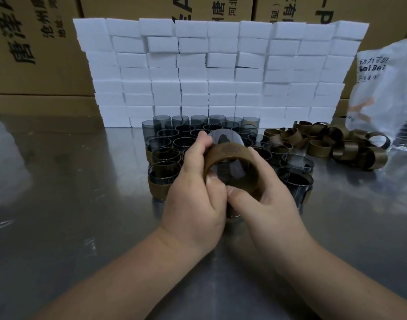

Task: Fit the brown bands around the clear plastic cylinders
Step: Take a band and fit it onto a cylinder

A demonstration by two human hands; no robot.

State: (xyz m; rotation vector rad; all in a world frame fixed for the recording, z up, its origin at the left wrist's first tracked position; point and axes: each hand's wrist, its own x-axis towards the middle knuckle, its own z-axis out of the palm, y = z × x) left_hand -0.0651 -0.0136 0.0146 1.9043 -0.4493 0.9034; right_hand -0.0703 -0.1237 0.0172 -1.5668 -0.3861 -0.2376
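Observation:
I hold one clear plastic cylinder [223, 139] tilted above the table, its open end facing me. A brown band [230, 153] sits around its near half. My left hand [195, 192] grips the cylinder and band from the left, thumb on the band's near rim. My right hand [265, 195] grips the band from the right, thumb pressed on the lower rim. Behind my hands stand several clear cylinders [174, 139], some with bands on, like the banded one [163, 181] at the front left. A heap of loose brown bands [331, 142] lies to the right.
A wall of stacked white foam blocks [221, 72] rises behind the cylinders. Cardboard boxes [36, 47] stand at the back. A printed plastic bag [387, 88] slumps at the right edge. All of it rests on a reflective metal table [71, 192].

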